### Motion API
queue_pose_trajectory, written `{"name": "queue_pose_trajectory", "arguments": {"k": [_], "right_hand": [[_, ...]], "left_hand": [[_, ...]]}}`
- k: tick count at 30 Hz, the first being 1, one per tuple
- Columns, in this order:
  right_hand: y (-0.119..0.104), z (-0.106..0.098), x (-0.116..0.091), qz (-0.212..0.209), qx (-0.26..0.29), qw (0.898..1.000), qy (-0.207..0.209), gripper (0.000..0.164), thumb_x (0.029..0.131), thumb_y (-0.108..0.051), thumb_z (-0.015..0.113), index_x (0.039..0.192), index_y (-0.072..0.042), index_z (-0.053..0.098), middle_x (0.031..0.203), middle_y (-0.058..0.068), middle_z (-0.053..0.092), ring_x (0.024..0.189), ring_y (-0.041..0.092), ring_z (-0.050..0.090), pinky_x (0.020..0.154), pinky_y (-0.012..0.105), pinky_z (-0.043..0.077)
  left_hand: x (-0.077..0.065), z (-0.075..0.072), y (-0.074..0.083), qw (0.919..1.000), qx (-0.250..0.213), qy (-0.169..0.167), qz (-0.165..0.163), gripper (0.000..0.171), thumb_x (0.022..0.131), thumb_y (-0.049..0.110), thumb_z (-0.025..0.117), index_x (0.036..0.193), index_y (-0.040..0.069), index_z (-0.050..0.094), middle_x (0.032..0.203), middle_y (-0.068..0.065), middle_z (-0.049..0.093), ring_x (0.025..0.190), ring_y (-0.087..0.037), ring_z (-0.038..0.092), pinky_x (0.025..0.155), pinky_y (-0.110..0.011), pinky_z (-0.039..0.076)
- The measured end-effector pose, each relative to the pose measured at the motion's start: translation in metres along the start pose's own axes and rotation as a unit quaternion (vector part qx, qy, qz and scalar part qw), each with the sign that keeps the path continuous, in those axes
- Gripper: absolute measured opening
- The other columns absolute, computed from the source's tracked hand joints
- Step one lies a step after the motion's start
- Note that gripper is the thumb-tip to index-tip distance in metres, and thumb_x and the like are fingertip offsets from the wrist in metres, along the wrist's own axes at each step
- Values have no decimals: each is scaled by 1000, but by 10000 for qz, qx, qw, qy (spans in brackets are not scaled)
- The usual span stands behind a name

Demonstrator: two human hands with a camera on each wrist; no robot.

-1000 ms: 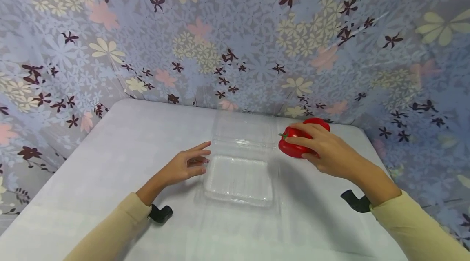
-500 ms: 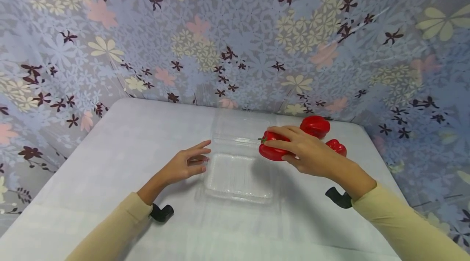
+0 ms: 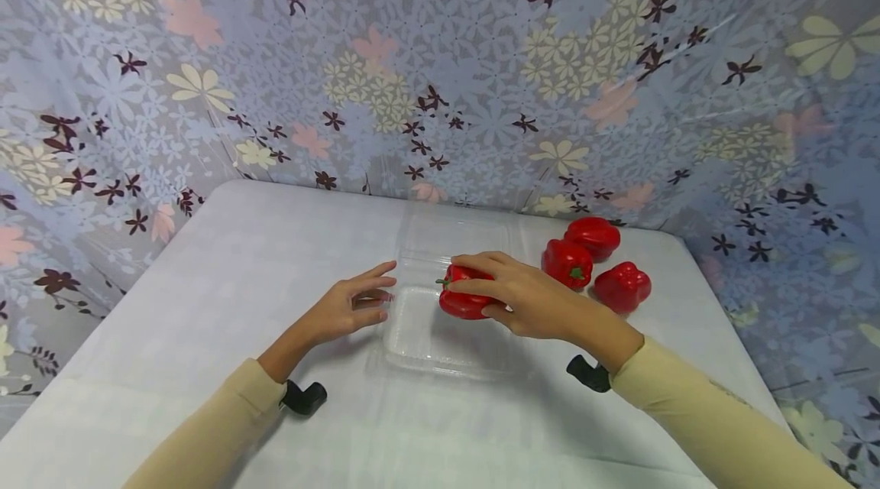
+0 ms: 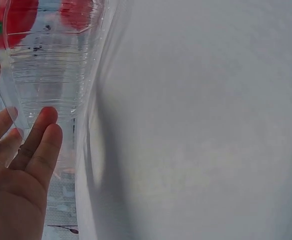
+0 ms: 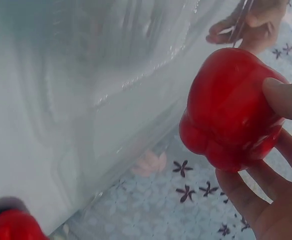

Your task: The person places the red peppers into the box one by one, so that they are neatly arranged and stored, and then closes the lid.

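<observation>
A red bell pepper (image 3: 462, 298) with a green stem is gripped in my right hand (image 3: 525, 296), thumb on one side and fingers on the other. It is held over the clear plastic container (image 3: 412, 351), whose hinged lid (image 3: 440, 233) lies folded back toward the wall. In the right wrist view the lobed bottom of the bell pepper (image 5: 230, 110) faces the camera. My left hand (image 3: 347, 309) rests at the container's left edge, fingers spread and slightly bent, holding nothing. The left wrist view shows its fingertips right by the clear plastic wall (image 4: 51, 75).
Three more red bell peppers sit together at the back right: one at the rear (image 3: 593, 237), one with its stem forward (image 3: 567, 263), one nearest the right edge (image 3: 622, 287). A floral curtain (image 3: 440, 76) hangs behind the white-covered table (image 3: 275, 229). Black wrist mounts show under both sleeves.
My right hand has carried the bell pepper leftward from the back right to above the container, uncovering the other peppers. My left hand has stayed in place.
</observation>
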State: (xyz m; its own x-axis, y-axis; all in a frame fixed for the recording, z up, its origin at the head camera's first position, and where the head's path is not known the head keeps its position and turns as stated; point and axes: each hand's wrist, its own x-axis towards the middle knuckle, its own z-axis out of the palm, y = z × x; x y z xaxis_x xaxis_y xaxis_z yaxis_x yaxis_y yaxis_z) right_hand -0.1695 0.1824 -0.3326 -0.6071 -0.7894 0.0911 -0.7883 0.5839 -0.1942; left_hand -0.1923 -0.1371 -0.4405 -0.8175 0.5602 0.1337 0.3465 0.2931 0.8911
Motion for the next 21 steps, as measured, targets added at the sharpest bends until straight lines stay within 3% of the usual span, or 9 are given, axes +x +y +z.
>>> {"name": "queue_pose_trajectory", "arguments": {"k": [11,21], "right_hand": [[-4,8,14,-237,-3,9997,-39,62,83,-12,78,140,-26,56,152,6,47,137,30,46,96,43,59],[1,17,18,-2,330,9990,-309,61,87,-10,74,142,-28,54,155,4,44,140,29,43,100,44,57]], "left_hand": [[-1,-2,2,10000,28,15,31,54,91,3,66,142,-6,49,163,-14,29,126,-38,60,108,-48,48],[0,-1,2,9998,-11,-178,-93,55,92,6,65,143,-6,47,164,-15,26,126,-37,59,109,-48,48]]}}
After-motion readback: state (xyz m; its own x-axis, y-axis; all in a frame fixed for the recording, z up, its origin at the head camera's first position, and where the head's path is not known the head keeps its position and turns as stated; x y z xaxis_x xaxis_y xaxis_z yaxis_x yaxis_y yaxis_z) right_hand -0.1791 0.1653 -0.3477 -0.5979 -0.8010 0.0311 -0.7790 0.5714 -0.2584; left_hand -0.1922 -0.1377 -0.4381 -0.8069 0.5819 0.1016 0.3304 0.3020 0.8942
